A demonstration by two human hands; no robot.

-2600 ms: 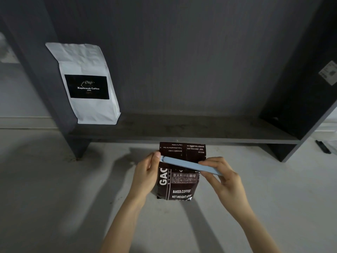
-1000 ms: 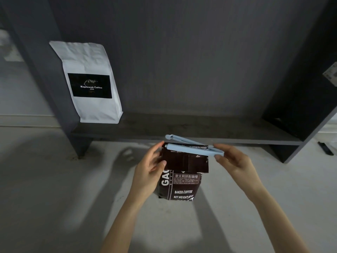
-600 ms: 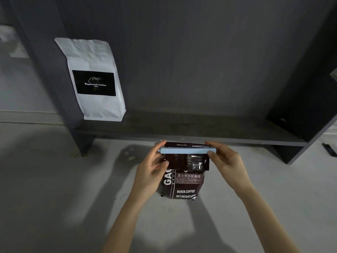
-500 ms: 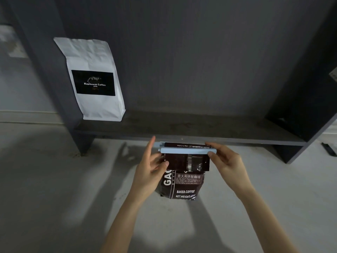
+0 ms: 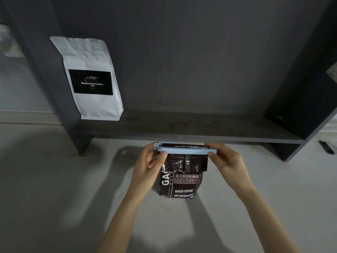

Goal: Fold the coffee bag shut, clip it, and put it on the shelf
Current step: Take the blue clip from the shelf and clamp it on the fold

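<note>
Brown foil coffee bag (image 5: 180,179) nearest me, upright over pale floor (image 5: 45,189), top folded down, white print facing me. Pale blue clip (image 5: 186,150) lies level across fold. My left hand (image 5: 147,167) pinches clip's left end, thumb in front, fingers behind. My right hand (image 5: 228,163) pinches right end same way. Can't tell if clip latched. Just beyond, dark shelf (image 5: 182,128) board. White coffee bag (image 5: 91,79) with black label stands at shelf's far left, leaning on side panel.
</note>
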